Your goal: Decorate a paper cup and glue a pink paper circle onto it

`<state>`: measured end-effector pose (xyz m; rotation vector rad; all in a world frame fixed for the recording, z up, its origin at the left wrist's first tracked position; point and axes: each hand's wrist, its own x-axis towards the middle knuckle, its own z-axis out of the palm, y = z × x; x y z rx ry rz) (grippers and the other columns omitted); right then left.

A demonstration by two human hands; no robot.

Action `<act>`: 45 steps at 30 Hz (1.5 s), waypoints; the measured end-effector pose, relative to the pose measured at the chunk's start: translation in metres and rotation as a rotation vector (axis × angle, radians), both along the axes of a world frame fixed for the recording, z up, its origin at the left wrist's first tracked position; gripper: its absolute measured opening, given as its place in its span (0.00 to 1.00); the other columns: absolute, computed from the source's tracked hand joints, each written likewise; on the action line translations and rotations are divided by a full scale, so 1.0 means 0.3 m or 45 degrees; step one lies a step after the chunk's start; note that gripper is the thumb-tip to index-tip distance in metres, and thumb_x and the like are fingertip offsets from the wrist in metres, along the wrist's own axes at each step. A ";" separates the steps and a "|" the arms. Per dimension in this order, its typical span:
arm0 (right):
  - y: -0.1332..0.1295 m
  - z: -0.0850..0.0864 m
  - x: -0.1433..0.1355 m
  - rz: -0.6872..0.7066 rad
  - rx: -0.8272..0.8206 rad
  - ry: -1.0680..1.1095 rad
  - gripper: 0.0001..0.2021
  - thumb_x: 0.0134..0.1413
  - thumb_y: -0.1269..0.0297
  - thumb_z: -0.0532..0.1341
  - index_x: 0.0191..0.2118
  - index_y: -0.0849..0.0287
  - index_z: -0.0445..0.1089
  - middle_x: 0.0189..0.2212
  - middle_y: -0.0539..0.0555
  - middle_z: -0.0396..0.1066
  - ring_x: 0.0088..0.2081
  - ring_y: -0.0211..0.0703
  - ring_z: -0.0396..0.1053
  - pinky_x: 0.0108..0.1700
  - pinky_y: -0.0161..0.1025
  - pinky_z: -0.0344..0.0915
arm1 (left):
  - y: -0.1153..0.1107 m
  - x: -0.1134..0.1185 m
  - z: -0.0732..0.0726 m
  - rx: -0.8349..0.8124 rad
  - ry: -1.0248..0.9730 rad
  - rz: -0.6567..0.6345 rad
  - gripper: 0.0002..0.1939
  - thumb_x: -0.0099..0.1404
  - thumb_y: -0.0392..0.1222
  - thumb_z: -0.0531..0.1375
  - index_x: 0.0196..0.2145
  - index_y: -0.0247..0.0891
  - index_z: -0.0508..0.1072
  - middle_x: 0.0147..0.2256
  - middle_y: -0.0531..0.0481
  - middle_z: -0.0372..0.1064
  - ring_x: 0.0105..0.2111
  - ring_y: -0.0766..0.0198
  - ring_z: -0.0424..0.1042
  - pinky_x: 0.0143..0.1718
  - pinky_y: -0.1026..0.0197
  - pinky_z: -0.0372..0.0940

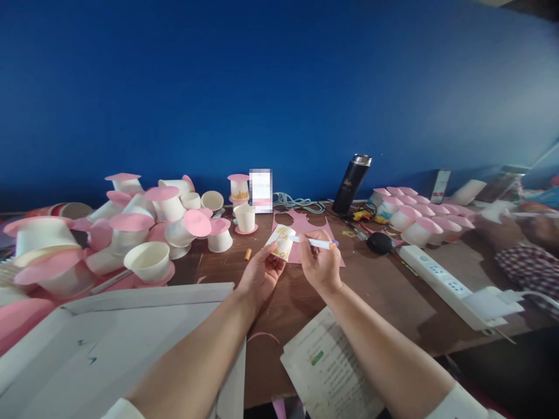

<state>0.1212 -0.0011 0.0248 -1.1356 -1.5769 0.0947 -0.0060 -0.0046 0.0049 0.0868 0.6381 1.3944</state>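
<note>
Tilted in my left hand (264, 270) is a white paper cup (283, 243) with orange-yellow drawing on its side. My right hand (321, 265) grips a white marker (317, 242), its tip at or very near the cup's surface. Under the cup and marker lies a cut pink paper sheet (338, 256). A small orange pen cap (248, 254) rests on the brown table to the left of my left hand. Just behind stands a plain cup (245, 218) on a pink paper disc, and a decorated cup (239, 189) topped with pink paper is beyond it.
Many cups with pink discs (163, 203) crowd the left side, behind a white box lid (131, 343). To the right are a black thermos (351, 183), a black mouse (379, 243), a power strip (441, 285) and rows of cups (423, 230). Another person's checkered sleeve (524, 267) is at far right.
</note>
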 end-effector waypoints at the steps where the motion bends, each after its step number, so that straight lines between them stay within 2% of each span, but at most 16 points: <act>1: 0.001 -0.001 0.000 -0.001 -0.003 0.002 0.09 0.57 0.61 0.56 0.31 0.59 0.68 0.25 0.52 0.70 0.24 0.38 0.68 0.28 0.34 0.62 | 0.000 0.000 -0.001 0.005 0.001 -0.002 0.06 0.54 0.30 0.64 0.31 0.32 0.72 0.33 0.46 0.73 0.28 0.70 0.71 0.26 0.71 0.66; 16: 0.005 0.001 0.002 -0.049 -0.019 0.004 0.09 0.57 0.60 0.56 0.30 0.60 0.67 0.23 0.50 0.70 0.23 0.36 0.67 0.27 0.32 0.61 | 0.001 -0.006 -0.007 -0.002 -0.013 -0.011 0.06 0.53 0.30 0.65 0.29 0.32 0.71 0.30 0.48 0.72 0.26 0.71 0.70 0.25 0.70 0.66; 29: 0.014 -0.008 0.006 -0.045 -0.033 0.039 0.09 0.57 0.60 0.56 0.30 0.59 0.67 0.22 0.51 0.69 0.24 0.38 0.68 0.24 0.31 0.60 | 0.004 -0.007 -0.010 0.025 -0.029 -0.032 0.06 0.54 0.30 0.64 0.31 0.32 0.72 0.30 0.48 0.73 0.27 0.71 0.71 0.26 0.70 0.66; 45: 0.002 0.006 0.003 -0.053 0.020 0.009 0.09 0.57 0.61 0.56 0.29 0.60 0.67 0.23 0.50 0.69 0.23 0.36 0.66 0.28 0.32 0.61 | 0.002 -0.008 0.000 0.014 -0.040 -0.008 0.04 0.55 0.29 0.63 0.29 0.32 0.71 0.30 0.46 0.73 0.26 0.70 0.71 0.25 0.70 0.66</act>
